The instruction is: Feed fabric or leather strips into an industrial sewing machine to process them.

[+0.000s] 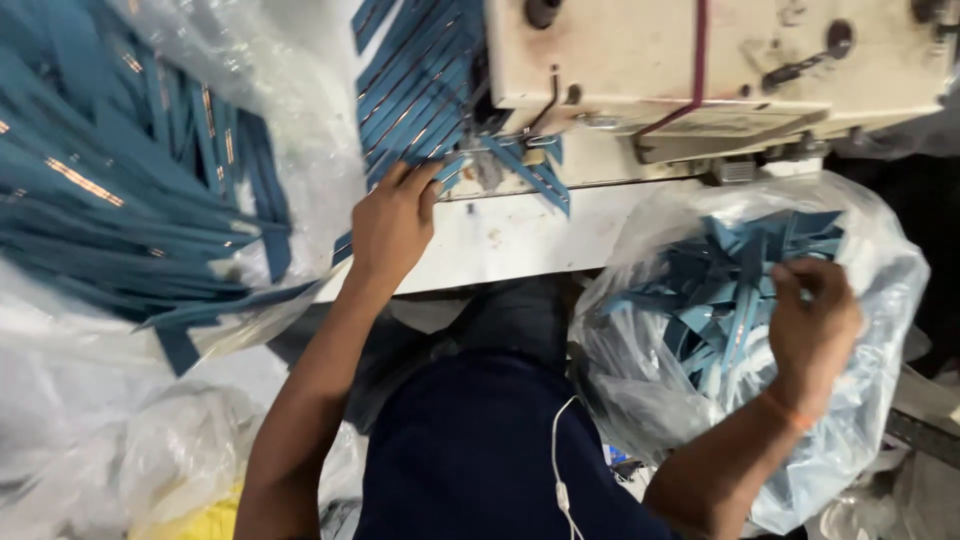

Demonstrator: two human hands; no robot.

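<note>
While the left hand [392, 222] presses its fingers down on blue strips [415, 95] fanned across the white table [520, 235], the right hand [812, 325] pinches a strip inside a clear bag [870, 300] of cut pieces [735, 285] at the right. Beige sewing machine [700, 55] stands behind; a larger strip pile [120, 190] lies on plastic at left.
</note>
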